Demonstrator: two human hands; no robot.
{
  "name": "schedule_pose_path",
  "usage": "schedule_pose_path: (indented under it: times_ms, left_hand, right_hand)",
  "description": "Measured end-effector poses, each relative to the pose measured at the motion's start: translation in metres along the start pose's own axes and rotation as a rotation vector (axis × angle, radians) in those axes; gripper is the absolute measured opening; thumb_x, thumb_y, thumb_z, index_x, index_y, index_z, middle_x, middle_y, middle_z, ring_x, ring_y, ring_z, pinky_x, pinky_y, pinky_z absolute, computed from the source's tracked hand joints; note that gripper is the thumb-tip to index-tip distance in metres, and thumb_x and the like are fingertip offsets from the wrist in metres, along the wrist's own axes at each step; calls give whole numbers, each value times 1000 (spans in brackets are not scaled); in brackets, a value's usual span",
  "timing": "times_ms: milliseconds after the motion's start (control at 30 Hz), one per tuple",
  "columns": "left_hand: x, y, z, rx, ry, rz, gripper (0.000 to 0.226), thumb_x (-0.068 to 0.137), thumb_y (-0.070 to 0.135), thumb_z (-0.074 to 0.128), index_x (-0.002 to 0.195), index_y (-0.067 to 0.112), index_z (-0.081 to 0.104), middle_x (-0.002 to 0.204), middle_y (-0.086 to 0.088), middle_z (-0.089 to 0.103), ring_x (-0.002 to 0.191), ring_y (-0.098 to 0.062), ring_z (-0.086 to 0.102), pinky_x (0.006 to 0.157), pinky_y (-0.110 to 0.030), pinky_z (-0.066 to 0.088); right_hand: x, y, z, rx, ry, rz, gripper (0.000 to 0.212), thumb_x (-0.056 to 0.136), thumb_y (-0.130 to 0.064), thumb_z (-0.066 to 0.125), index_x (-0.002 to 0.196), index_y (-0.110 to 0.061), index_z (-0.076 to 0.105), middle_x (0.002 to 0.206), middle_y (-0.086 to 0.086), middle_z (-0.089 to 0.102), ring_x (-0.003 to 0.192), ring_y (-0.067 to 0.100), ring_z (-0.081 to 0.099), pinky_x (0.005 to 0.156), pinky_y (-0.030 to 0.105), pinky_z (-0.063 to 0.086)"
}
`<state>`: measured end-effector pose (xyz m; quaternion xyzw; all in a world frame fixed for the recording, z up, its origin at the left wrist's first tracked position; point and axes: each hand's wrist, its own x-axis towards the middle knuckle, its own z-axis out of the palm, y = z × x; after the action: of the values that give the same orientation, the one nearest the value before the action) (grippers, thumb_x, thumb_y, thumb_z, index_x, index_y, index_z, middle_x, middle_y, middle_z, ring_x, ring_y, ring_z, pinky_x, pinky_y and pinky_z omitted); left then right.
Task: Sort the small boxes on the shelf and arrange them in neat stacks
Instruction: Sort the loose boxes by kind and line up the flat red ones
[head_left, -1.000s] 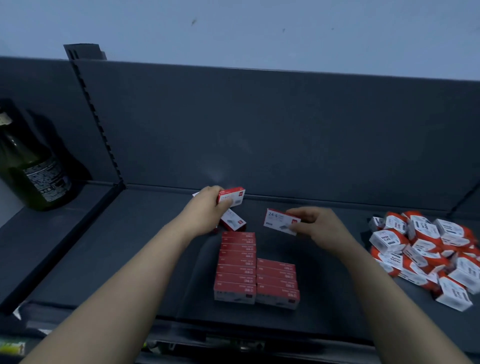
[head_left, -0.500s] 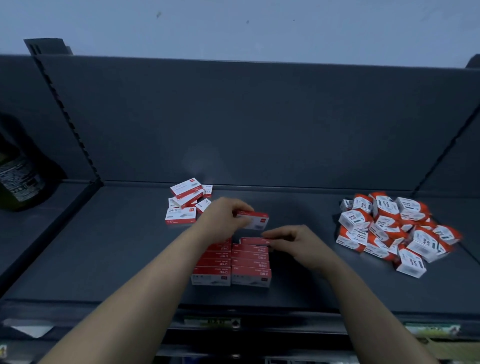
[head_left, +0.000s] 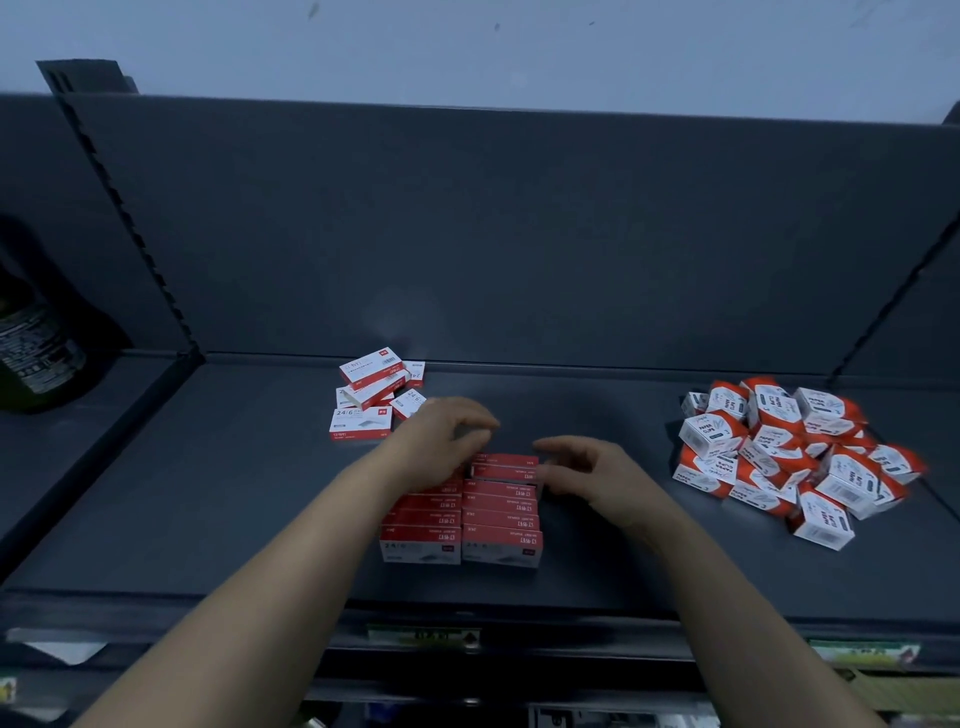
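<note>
Head view: left hand, curled and blurred, grip impossible to tell, sits at the back of two touching rows of red boxes; right hand, loosely curled, touches the right row, six showing. About six loose boxes lie behind-left and a heap of paper-clip boxes to the right, on a dark grey shelf below a pale wall

Red staple boxes form 2 neat rows; paper-clip boxes lie heaped.
</note>
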<state>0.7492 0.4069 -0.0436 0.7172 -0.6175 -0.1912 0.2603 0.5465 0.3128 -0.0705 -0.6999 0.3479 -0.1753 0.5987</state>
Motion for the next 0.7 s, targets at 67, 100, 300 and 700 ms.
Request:
schedule_pose_path:
  times_ms: [67, 100, 300, 700]
  left_hand:
    - [-4, -3, -7, -15, 96, -40, 30, 97, 21, 51, 125, 20, 61, 132, 5, 54, 123, -9, 46, 99, -17, 30]
    - [-7, -5, -10, -20, 145, -72, 32, 97, 20, 50, 127, 18, 59, 134, 3, 52, 125, -10, 45, 99, -17, 29]
    - [-31, -22, -8, -85, 166, -275, 36, 100, 22, 43, 134, 12, 48, 138, -8, 46, 123, -19, 45, 95, -23, 33]
    - [-39, -18, 5, -194, 114, -300, 35, 102, 25, 38, 136, 17, 41, 137, -4, 39, 104, -11, 46, 80, -20, 39]
  right_hand:
    - [-1, -2, 3, -9, 15, 12, 30, 88, -18, 65, 118, -17, 63, 105, -4, 69, 87, 6, 64, 85, 21, 50]
    - [-1, -3, 5, -26, 19, 11, 28, 90, -18, 62, 118, -19, 63, 106, -5, 68, 86, 3, 64, 83, 19, 49]
    - [-3, -4, 17, -91, 20, -8, 17, 94, -20, 55, 99, -29, 68, 81, -10, 68, 62, 1, 54, 58, 19, 44]
    - [-3, -6, 30, -159, 8, -56, 18, 96, -22, 53, 111, -24, 63, 103, -9, 67, 87, 3, 63, 72, 14, 46]
